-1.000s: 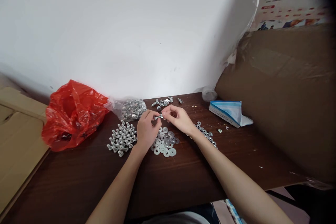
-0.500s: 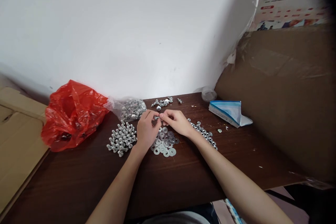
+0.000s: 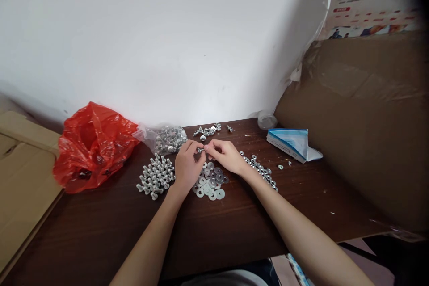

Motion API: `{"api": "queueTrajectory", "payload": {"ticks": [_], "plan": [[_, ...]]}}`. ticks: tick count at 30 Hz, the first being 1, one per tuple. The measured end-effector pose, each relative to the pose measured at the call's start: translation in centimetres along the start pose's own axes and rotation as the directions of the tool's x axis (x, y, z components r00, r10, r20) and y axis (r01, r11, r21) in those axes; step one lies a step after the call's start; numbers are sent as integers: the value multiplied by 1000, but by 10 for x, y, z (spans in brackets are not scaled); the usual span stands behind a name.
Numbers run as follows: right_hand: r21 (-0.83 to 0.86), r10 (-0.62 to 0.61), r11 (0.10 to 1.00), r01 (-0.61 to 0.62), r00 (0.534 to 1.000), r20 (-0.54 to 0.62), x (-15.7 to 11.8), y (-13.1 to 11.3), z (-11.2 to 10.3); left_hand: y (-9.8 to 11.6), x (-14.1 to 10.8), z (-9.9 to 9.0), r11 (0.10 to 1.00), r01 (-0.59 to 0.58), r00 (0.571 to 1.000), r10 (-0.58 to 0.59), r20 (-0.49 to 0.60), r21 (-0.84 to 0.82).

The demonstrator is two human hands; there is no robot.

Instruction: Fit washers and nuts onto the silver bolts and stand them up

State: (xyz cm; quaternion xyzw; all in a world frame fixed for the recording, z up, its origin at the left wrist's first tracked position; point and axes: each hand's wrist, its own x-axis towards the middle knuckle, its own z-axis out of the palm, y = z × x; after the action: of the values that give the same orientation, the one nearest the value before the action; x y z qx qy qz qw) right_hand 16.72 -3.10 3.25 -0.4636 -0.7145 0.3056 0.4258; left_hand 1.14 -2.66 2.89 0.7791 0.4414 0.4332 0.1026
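My left hand (image 3: 188, 163) is closed, pinching a small metal bolt (image 3: 201, 149) between thumb and fingertips. At the bolt's right end the thumb and forefinger of my right hand (image 3: 225, 155) are pressed together; whether a nut sits between them is hidden. Just below both hands lies a loose pile of flat washers (image 3: 212, 183). Left of my left hand stand several bolts (image 3: 156, 176) in a tight cluster. A band of nuts (image 3: 258, 167) runs along the right side of my right wrist, partly covered by the forearm.
Bolts with parts fitted on them (image 3: 212, 131) lie by the wall. A clear bag of hardware (image 3: 169, 138) rests beside a red plastic bag (image 3: 95, 147). On the right are a blue-white carton (image 3: 288, 143), a clear round container (image 3: 267, 120) and a large cardboard box (image 3: 362, 125).
Both hands keep nearly the same place around the bolt, with only a slight shift of the fingers. The piles on the table look unchanged.
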Motion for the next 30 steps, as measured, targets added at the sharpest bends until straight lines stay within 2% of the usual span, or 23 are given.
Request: {"api": "queueTrajectory", "payload": {"ticks": [9, 16, 21, 30], "plan": [[-44, -14, 999, 15, 1000, 13, -1, -4, -1, 0, 0, 0, 1000, 20, 1000, -20, 14, 1], [-78, -24, 997, 26, 999, 30, -1, -4, -1, 1, 0, 0, 1000, -16, 1000, 16, 25, 13], [-91, 39, 995, -38, 999, 5, -2, 1, -2, 1, 0, 0, 1000, -24, 999, 23, 34, 7], [-119, -36, 992, 40, 999, 33, -1, -1, 0, -4, 0, 2, 1000, -10, 1000, 11, 20, -25]]}}
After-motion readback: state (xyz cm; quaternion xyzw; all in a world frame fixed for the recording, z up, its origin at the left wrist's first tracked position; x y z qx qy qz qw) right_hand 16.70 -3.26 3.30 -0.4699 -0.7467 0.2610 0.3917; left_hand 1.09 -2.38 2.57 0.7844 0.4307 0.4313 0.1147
